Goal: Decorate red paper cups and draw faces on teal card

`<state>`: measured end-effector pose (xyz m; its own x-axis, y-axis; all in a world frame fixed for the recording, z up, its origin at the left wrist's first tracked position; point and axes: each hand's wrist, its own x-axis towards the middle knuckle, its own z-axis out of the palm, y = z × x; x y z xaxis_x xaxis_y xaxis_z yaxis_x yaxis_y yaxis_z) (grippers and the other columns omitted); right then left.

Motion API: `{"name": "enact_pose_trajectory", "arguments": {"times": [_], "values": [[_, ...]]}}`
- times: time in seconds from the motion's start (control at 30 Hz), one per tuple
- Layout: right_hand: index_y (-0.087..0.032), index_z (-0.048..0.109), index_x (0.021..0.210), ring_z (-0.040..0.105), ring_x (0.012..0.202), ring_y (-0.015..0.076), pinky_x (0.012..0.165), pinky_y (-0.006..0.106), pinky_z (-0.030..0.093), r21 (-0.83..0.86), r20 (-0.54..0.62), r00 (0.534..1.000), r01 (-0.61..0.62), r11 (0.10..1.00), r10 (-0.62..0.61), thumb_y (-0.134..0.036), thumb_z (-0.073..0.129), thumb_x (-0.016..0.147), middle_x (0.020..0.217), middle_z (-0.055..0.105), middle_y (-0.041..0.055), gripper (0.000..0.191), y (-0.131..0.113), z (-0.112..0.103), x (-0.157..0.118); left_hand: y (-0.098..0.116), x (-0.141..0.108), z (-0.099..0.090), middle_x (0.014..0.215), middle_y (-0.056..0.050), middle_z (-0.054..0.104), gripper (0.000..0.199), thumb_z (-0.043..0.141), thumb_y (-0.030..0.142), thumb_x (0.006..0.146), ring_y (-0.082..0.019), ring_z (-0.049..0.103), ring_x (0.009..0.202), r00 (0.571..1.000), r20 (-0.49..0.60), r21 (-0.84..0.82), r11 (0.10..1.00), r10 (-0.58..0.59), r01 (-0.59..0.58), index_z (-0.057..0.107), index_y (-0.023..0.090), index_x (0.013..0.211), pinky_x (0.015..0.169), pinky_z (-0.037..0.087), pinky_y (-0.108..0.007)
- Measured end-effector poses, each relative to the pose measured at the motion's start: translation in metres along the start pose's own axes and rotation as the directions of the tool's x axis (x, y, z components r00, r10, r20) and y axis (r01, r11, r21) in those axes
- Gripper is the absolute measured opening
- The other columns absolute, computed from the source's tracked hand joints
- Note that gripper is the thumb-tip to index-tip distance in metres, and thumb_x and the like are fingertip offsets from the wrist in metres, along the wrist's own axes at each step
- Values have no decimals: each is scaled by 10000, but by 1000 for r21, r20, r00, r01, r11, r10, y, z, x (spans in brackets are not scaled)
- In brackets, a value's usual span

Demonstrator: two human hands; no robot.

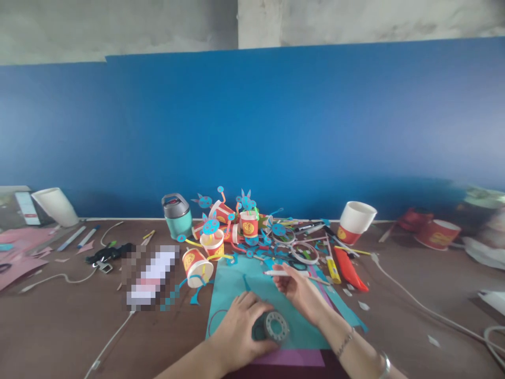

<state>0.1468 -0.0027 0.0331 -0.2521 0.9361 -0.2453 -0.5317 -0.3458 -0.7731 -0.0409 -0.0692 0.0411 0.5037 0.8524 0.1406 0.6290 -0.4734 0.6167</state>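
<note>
A sheet of teal paper (224, 279) lies before me, with a thin dark red circle outline drawn near its lower left. My left hand (242, 326) is wrapped round a dark round object with a grey ringed face full of holes (276, 327), low over the paper; its exact kind is unclear. My right hand (298, 289) grips a white marker (284, 273) with a reddish tip that points left above the sheet. Purple paper (292, 359) shows under the teal sheet's near edge.
Paper cups (197, 268) with teal cut-out heads crowd the back, beside a teal flask (177, 218). White tape rolls (304, 252), a yellow cutter (333, 269) and a red-orange object (351, 271) lie right of centre. Upright cups (357, 221) and a phone (153, 276) flank the pile.
</note>
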Motion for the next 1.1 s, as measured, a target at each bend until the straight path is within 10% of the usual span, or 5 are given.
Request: {"name": "enact_pose_trajectory", "arguments": {"times": [0.87,0.97,1.1], "values": [[-171,658,945,587,602,131,575,228,429,-105,41,997,67,992,-63,-453,675,748,694,689,24,344,-4,3,-6,0,-3,-9,1124,-75,576,576,741,272,664,-237,533,1066,999,-13,-123,992,-33,31,506,209,1186,956,438,-383],[-191,602,1050,612,664,171,645,287,451,-472,235,958,260,842,-164,-467,493,879,744,692,44,342,-17,8,-24,-2,-8,-16,1172,-83,559,592,695,194,689,-228,526,1099,997,-12,-139,988,-73,71,468,209,1236,980,427,-380],[-237,594,1041,590,927,221,829,328,442,-793,516,857,477,379,0,-321,664,746,982,654,47,315,-34,13,-52,0,-20,-32,1279,-89,513,662,713,189,663,-265,449,1208,994,65,-40,996,-83,86,454,235,1270,1029,377,-426]]}}
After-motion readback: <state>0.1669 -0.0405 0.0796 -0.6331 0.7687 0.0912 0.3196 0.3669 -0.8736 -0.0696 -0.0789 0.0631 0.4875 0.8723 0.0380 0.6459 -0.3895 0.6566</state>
